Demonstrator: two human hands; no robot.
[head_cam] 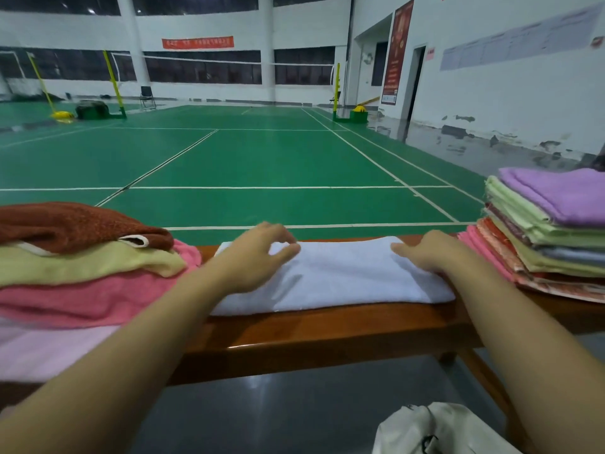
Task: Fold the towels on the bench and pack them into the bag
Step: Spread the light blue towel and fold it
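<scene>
The white towel (334, 273) lies half-folded on the worktop (327, 335). My left hand (258, 253) hovers loosely curled, seemingly holding nothing; my right hand (425, 253) presses flat. It's soft, limp; I'd pinch its ends.

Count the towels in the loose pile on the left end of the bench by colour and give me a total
Rust-brown terry towel: 1
Pale yellow towel: 1
Deep pink towel: 1
Light pink towel: 1
Total: 4 visible in the left pile; any buried underneath cannot be seen.
</scene>
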